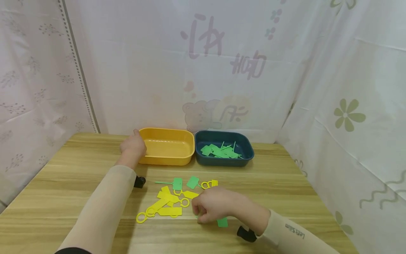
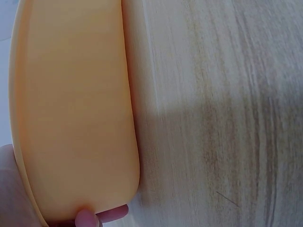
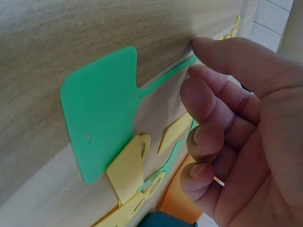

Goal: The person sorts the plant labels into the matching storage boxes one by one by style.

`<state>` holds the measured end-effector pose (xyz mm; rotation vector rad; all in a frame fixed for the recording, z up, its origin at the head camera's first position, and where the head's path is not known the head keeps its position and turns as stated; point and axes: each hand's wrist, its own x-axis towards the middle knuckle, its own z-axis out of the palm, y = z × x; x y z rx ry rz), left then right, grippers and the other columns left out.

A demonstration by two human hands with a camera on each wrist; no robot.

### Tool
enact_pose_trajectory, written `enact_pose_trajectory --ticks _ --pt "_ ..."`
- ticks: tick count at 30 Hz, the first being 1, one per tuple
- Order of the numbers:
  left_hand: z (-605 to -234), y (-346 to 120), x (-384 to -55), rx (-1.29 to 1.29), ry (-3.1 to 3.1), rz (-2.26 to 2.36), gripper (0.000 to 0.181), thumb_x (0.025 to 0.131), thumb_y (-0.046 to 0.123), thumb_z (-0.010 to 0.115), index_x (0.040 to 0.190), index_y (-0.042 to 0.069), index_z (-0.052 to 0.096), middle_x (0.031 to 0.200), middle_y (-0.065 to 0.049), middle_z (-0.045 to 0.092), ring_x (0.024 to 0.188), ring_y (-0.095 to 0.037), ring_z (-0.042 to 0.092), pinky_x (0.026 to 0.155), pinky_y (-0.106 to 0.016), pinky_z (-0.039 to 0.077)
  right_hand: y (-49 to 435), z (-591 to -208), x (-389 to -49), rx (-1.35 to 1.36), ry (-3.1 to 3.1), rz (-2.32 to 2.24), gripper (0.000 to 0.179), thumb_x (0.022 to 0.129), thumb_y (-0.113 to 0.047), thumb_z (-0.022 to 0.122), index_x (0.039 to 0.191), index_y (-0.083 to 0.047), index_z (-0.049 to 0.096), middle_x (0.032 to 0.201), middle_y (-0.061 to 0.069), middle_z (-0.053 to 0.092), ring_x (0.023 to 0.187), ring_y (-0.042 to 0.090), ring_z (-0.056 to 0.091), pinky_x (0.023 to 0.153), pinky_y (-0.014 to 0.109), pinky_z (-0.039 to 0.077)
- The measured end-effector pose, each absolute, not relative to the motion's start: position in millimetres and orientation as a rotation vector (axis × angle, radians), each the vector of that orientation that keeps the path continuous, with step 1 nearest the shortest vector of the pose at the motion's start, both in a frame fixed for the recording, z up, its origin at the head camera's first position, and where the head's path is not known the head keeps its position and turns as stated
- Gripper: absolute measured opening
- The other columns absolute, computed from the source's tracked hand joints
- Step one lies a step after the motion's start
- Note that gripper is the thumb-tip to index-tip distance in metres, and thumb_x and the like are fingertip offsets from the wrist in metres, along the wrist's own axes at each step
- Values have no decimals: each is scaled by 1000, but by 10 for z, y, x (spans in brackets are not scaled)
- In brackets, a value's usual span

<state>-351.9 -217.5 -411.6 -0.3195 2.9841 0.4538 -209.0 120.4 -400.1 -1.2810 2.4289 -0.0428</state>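
Note:
My left hand (image 1: 133, 145) grips the left end of a yellow plastic tray (image 1: 168, 161). In the left wrist view fingertips (image 2: 86, 218) show at the end of the tray wall (image 2: 78, 118). My right hand (image 1: 215, 204) is low over the table, with thumb and fingertips closing on the thin stem of a green plastic tag (image 3: 102, 113). Part of that tag (image 1: 222, 222) shows beneath the hand in the head view. Yellow ring-ended tags (image 1: 170, 211) lie in a loose pile left of this hand. Two more green tags (image 1: 177, 183) lie behind the pile.
A dark blue tray (image 1: 224, 162) stands against the yellow one on its right, with several green tags (image 1: 219, 151) inside. Behind both trays a white printed curtain (image 1: 142, 88) hangs at the back edge of the wooden table (image 1: 279, 187).

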Motion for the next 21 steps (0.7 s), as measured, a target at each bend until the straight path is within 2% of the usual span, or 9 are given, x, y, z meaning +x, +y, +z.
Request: enact_pose_trajectory --ticks 5,12,21 --pt "-4122 -2168 -3511 -324 3001 454 92 103 14 61 173 -6 3 106 -31 71 70 -27 55 62 -39 49 1178 -4005 -2077 -1294 2417 -29 14 97 -27 82 91 -27 69 74 -19 57 68 -1 51 65 18 42" --pt "-4095 -2166 -3495 -324 2970 447 90 105 12 56 173 -6 -1 82 -18 64 62 -21 45 60 -35 44 1171 -4009 -2063 -1272 2396 -38 18 98 -26 80 87 -29 66 71 -18 56 66 0 50 64 18 41" --pt "-4139 -2178 -3543 -311 2981 438 91 105 15 58 172 -6 0 80 -17 63 61 -20 45 58 -34 44 1176 -4006 -2050 -1226 2363 -70 21 94 -26 82 85 -31 64 73 -19 58 65 0 52 63 19 43"
